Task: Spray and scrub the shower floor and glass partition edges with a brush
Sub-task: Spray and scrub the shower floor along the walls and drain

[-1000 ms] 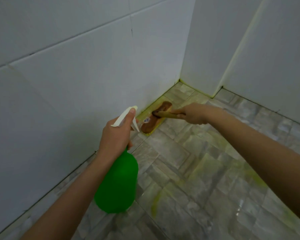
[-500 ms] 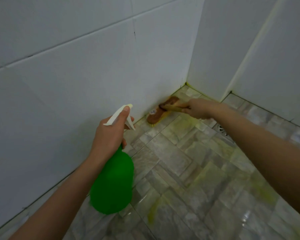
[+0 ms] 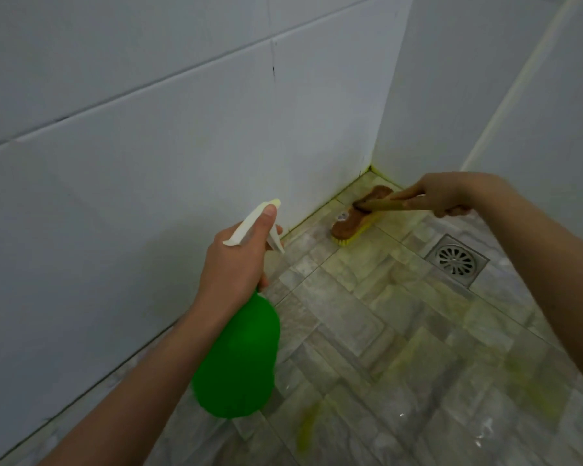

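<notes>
My left hand (image 3: 234,264) grips the neck of a green spray bottle (image 3: 238,358) with a white trigger head, held above the floor near the left wall, nozzle pointing toward the corner. My right hand (image 3: 448,193) grips the wooden handle of a brown scrub brush (image 3: 359,218) with yellow bristles. The brush head lies on the grey tiled shower floor (image 3: 367,331) close to the corner, beside the left wall's base. Yellow-green cleaner stains the floor and the corner grout line.
A square metal floor drain (image 3: 456,260) sits right of the brush, under my right forearm. White tiled walls (image 3: 148,163) close the left and far sides. A pale vertical edge strip (image 3: 519,75) runs up at the right. Wet tiles spread toward me.
The brush has slid along the wall's base toward the corner with my right hand. The view has shifted, so the floor drain now shows fully. My left hand keeps hold of the bottle.
</notes>
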